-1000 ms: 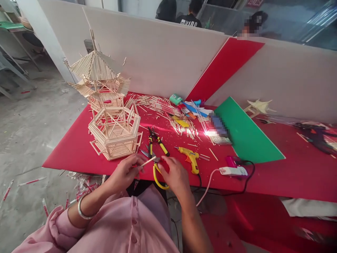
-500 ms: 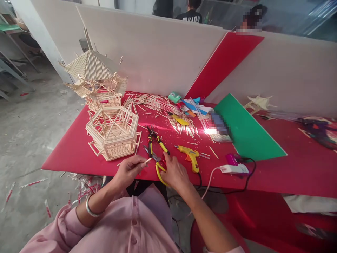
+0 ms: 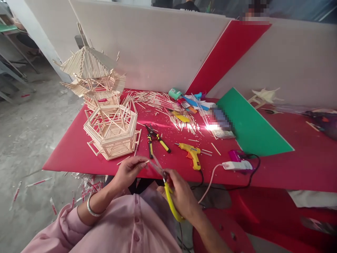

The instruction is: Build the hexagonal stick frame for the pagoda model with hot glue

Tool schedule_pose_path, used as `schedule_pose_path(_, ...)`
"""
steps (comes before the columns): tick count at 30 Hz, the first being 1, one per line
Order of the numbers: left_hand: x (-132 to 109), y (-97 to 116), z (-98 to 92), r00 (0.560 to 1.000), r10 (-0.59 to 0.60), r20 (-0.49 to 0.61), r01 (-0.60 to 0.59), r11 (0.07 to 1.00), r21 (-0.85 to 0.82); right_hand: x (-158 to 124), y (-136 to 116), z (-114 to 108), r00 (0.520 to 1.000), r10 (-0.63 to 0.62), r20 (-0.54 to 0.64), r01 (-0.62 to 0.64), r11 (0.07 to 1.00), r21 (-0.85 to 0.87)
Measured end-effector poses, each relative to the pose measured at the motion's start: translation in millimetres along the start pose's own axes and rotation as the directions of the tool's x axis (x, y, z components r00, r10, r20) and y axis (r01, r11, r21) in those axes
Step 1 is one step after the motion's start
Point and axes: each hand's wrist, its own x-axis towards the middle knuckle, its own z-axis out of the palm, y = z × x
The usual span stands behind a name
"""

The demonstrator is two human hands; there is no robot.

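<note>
Gripped yellow-handled scissors in the right hand, aimed forward and leftward. Pinched a thin wooden stick in the left hand, pointing rightward at the parted blades; through blur, couldn't tell whether between or merely beside them.

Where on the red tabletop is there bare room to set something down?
Bare red tabletop shows left of the hexagonal frame, and in front of the green board, right of the black cable. Crowded: the back middle, with loose sticks, and the front centre, where the left hand and right hand, holding scissors, meet.
</note>
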Motion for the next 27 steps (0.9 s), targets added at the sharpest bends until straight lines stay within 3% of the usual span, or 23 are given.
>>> schedule_pose_path(2, -3.0, 1.4, 0.1, 0.999, 0.040, -0.003, -0.040, 0.999, 0.026, 5.4, -5.9, 3.5, 0.999, -0.044, 0.008, 0.045, 0.995, -0.084)
schedule_pose_path(6, -9.0, 5.2, -3.0, 0.998, 0.064, -0.026, -0.062, 0.996, 0.058, 9.7, -9.9, 11.4, 0.996, -0.066, 0.064, 0.070, 0.996, -0.055)
schedule_pose_path(12, -12.4, 9.5, -6.7, 0.997, 0.050, -0.052, -0.045, 0.995, 0.093, 7.4, -10.8, 17.7, 0.995, -0.104, 0.013, 0.104, 0.989, -0.101)
schedule_pose_path(27, -12.5, 4.4, -12.5, 0.999, 0.045, -0.007, -0.045, 0.999, -0.002, 11.7, -18.4, 19.2, 0.994, -0.075, 0.084, 0.072, 0.997, 0.036)
